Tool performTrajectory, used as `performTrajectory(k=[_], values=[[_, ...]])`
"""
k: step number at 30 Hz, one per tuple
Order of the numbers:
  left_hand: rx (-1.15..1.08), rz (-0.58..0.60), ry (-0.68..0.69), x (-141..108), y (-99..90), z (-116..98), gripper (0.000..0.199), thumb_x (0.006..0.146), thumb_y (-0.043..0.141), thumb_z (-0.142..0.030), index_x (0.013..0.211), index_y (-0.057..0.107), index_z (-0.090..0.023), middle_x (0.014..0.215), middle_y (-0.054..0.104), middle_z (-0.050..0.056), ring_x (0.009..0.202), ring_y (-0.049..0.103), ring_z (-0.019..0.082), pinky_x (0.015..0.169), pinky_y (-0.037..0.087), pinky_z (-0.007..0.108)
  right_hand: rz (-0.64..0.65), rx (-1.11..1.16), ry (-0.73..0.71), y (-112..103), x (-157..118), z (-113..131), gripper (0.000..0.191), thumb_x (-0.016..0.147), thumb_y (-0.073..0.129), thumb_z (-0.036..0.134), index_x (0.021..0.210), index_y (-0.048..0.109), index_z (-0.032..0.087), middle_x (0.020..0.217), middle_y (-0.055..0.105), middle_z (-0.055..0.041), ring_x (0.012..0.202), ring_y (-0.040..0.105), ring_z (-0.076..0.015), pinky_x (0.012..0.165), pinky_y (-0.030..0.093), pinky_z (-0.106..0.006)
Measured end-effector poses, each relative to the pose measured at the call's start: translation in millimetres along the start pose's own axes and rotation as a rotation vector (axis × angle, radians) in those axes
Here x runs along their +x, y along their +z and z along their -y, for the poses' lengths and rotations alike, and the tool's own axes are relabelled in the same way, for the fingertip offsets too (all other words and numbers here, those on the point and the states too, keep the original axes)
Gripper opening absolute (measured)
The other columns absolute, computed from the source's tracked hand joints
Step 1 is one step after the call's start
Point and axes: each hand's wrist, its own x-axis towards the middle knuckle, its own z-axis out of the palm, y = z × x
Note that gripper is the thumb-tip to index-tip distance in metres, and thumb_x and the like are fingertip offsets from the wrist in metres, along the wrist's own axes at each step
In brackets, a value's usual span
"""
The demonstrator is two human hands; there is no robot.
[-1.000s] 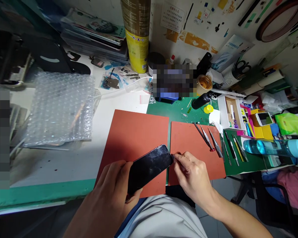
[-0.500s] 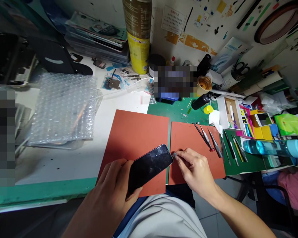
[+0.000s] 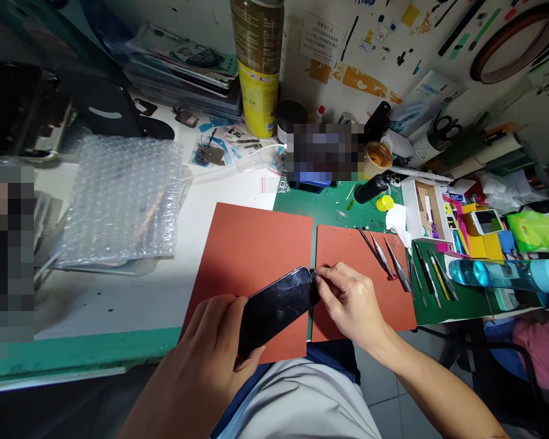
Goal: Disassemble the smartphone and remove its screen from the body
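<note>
A workshop (tools [image 3: 398,264], red-brown mats [image 3: 256,241])

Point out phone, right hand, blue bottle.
phone [image 3: 277,310]: head view, middle of screen
right hand [image 3: 351,297]: head view, back of hand
blue bottle [image 3: 507,274]: head view, side of body

White bench top [image 3: 205,183]: brightly lit, apparently from above.
Left mat [image 3: 260,250]: shadow deepening toward its lower left, beside the left hand [image 3: 210,344].
Right hand [image 3: 350,296]: well lit; the left hand more shaded.
Phone [image 3: 277,308]: pale, soft reflections on dark glass.
Bubble wrap [image 3: 123,204]: scattered white glints.
Floor [image 3: 384,393]: dim.
Water bottle [image 3: 507,274]: stretched by wide-angle distortion near the right edge.
Upper left corner: dark, detail soft.
Left edge, bench rear: coarse pixelation.
</note>
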Motion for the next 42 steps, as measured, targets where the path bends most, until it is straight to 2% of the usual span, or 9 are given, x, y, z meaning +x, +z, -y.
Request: performTrajectory(k=[8,15,18,26,31,34,39,40,42], values=[[-0.08,-0.016,-0.028,2,-4.6,-2,0.009,0.105,0.056,-0.02,0.114,0.057,-0.018,0.102,0.059,0.009,0.096,0.064,0.029,0.076,0.056,0.041,0.058,-0.027,0.022,-1,4,4,0.03,0.105,0.054,0.021,0.113,0.082,0.018,0.087,0.074,-0.0079,0.071,0.069,-0.0186,0.067,0.054,-0.029],[-0.06,-0.014,-0.017,2,-4.4,-1,0.007,0.104,0.059,-0.019,0.111,0.056,-0.018,0.1,0.057,0.009,0.095,0.064,0.03,0.081,0.055,0.044,0.171,0.363,0.37,-8,16,-5,0.023,0.1,0.063,0.034,0.093,0.081,0.021,0.085,0.077,-0.0044,0.07,0.065,-0.0176,0.066,0.052,-0.029],[-0.094,-0.007,-0.042,1,-3.9,-1,0.011,0.105,0.058,-0.021,0.115,0.056,-0.017,0.106,0.059,0.011,0.098,0.064,0.03,0.083,0.055,0.044,0.203,0.434,0.424,-7,17,-6,0.024,0.099,0.064,0.037,0.089,0.08,0.021,0.079,0.073,-0.0027,0.068,0.062,-0.017,0.067,0.052,-0.029],[-0.108,0.021,-0.086,-3,0.5,0,0.019,0.106,0.057,-0.024,0.124,0.055,-0.017,0.111,0.062,0.013,0.103,0.066,0.031,0.091,0.058,0.048,0.042,0.23,0.298,-10,7,-5,0.023,0.103,0.064,0.034,0.099,0.083,0.022,0.088,0.078,-0.0049,0.071,0.067,-0.0177,0.067,0.049,-0.03],[-0.108,0.021,-0.058,-6,2.6,1,0.021,0.106,0.052,-0.024,0.125,0.056,-0.018,0.111,0.062,0.014,0.101,0.067,0.032,0.078,0.06,0.044,0.006,0.099,0.234,-17,-3,-20,0.021,0.105,0.064,0.029,0.102,0.083,0.022,0.09,0.079,-0.0041,0.071,0.07,-0.0173,0.065,0.05,-0.029],[-0.104,0.019,-0.072,-6,3.9,1,0.022,0.104,0.054,-0.028,0.124,0.056,-0.02,0.109,0.063,0.012,0.097,0.068,0.032,0.073,0.06,0.042,-0.02,0.011,0.183,-15,-8,-31,0.021,0.106,0.062,0.027,0.105,0.082,0.021,0.094,0.078,-0.006,0.081,0.074,-0.0199,0.071,0.053,-0.03],[-0.107,-0.03,-0.094,-6,6.4,0,0.024,0.104,0.053,-0.031,0.125,0.054,-0.019,0.117,0.063,0.013,0.106,0.069,0.033,0.082,0.061,0.045,-0.126,-0.114,0.152,-14,-23,-27,0.028,0.111,0.055,0.032,0.121,0.077,0.019,0.102,0.073,-0.0092,0.085,0.073,-0.0206,0.071,0.052,-0.03],[-0.105,-0.04,-0.079,-5,6.3,0,0.025,0.104,0.053,-0.03,0.126,0.054,-0.019,0.118,0.063,0.013,0.11,0.068,0.034,0.086,0.061,0.045,-0.159,-0.117,0.151,-15,-31,-24,0.028,0.111,0.054,0.033,0.119,0.077,0.019,0.099,0.072,-0.0083,0.081,0.071,-0.0193,0.069,0.051,-0.029],[-0.099,-0.058,-0.042,-5,6.1,0,0.027,0.104,0.053,-0.028,0.128,0.053,-0.018,0.119,0.063,0.014,0.115,0.066,0.034,0.094,0.06,0.047,-0.17,-0.072,0.163,-20,-53,-18,0.031,0.112,0.054,0.034,0.098,0.077,0.019,0.079,0.065,-0.0028,0.066,0.062,-0.0154,0.063,0.045,-0.028]])
